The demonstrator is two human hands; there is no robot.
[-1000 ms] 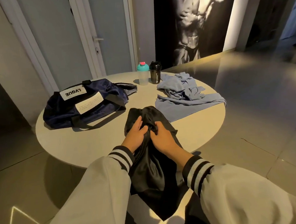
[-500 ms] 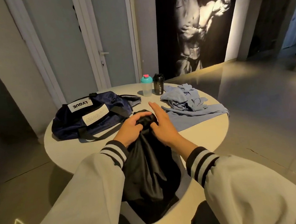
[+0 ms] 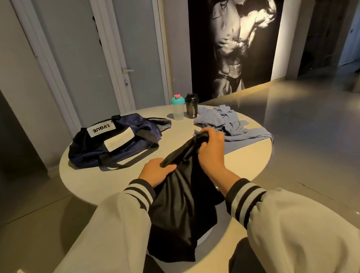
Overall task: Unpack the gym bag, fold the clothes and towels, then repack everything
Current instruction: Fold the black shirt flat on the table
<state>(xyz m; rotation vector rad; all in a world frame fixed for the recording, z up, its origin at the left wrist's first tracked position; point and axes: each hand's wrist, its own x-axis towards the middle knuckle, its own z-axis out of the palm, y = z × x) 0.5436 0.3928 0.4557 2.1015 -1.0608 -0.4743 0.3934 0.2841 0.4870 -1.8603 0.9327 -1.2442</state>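
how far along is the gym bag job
Unpacking looks largely done: the gym bag lies slumped on the table, a teal-capped bottle, a black bottle and a rumpled blue pile out beside it. In hand: left hand and right hand grip a black garment, not yet folded. Left: folding it and the blue pile, then repacking.

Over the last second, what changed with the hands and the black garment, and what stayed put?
The hands were bunched together at the top of the black garment. Now the right hand has moved away toward the blue clothes and the left hand nearer, stretching the edge between them; both still grip it. The gym bag, teal-lidded bottle, black bottle and blue clothes lie as before.
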